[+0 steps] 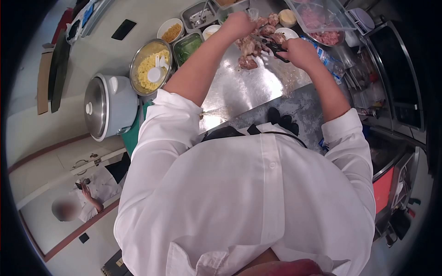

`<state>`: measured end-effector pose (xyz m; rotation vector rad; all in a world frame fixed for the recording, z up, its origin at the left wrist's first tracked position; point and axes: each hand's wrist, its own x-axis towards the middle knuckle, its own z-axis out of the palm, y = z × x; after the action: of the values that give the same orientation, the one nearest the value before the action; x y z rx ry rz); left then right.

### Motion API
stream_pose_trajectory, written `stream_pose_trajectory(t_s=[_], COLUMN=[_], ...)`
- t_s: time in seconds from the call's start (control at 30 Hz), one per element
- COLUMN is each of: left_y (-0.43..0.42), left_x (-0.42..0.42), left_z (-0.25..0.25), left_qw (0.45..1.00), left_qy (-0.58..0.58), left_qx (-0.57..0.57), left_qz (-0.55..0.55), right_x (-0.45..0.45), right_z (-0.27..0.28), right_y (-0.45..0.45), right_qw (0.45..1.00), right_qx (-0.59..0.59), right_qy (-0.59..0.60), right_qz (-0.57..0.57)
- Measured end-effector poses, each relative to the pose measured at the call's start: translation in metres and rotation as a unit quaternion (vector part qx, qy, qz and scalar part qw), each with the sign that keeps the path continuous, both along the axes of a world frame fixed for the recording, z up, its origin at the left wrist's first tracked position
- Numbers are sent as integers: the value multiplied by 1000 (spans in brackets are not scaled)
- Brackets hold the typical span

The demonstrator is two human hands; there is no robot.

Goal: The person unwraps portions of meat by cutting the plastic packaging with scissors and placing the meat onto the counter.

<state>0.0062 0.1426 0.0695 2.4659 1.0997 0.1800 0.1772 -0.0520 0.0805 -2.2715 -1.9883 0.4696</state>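
Note:
At the far side of the steel table (237, 87), my left hand (239, 25) is closed at the top of a pale, stringy piece of meat (248, 48); its fingertips are partly hidden. My right hand (300, 53) grips black-handled scissors (277, 50), their blades pointing left at the meat. Beyond the scissors lie several browned meat chunks (268, 30), close to a round, pale yellow piece (287, 18) that I cannot identify. A white dish (289, 33) is just past my right hand.
On the left stand a rice cooker (96, 108), a steel bowl of yellow food (142, 73), a bowl of orange shreds (170, 31) and a tray of greens (188, 47). A clear tub (317, 16) sits over pink meat (326, 37) at back right. Another person (99, 186) is at lower left.

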Motion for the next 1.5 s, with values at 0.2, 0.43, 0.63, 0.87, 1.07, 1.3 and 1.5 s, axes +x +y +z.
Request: stream_pose_trajectory(t_s=[0.2, 0.43, 0.63, 0.87, 1.07, 1.3, 1.5], left_y=[-70, -165, -181, -110, -90, -91, -100], left_x=[0, 21, -6, -175, -252, -269, -216], left_z=[5, -84, -99, -77, -78, -29, 37], left_qw=[971, 988, 963, 982, 944, 971, 951], left_qy=[-213, -50, -200, 30, 214, 108, -150], left_qx=[-45, -145, -181, 101, 21, 68, -182], left_qz=[94, -36, 20, 154, 252, 201, 199], right_x=[20, 20, -9, -28, -39, -67, -87], right_z=[-5, -20, -68, -84, -75, -38, 12], right_y=[-26, -94, -130, -158, -150, -122, -103], right_qw=[986, 969, 939, 918, 924, 932, 990], right_qx=[47, 84, 92, 123, 139, 68, 101], right_qy=[13, 120, 236, 305, 309, 346, 75], right_qz=[-159, -199, -230, -223, -176, -84, 63])
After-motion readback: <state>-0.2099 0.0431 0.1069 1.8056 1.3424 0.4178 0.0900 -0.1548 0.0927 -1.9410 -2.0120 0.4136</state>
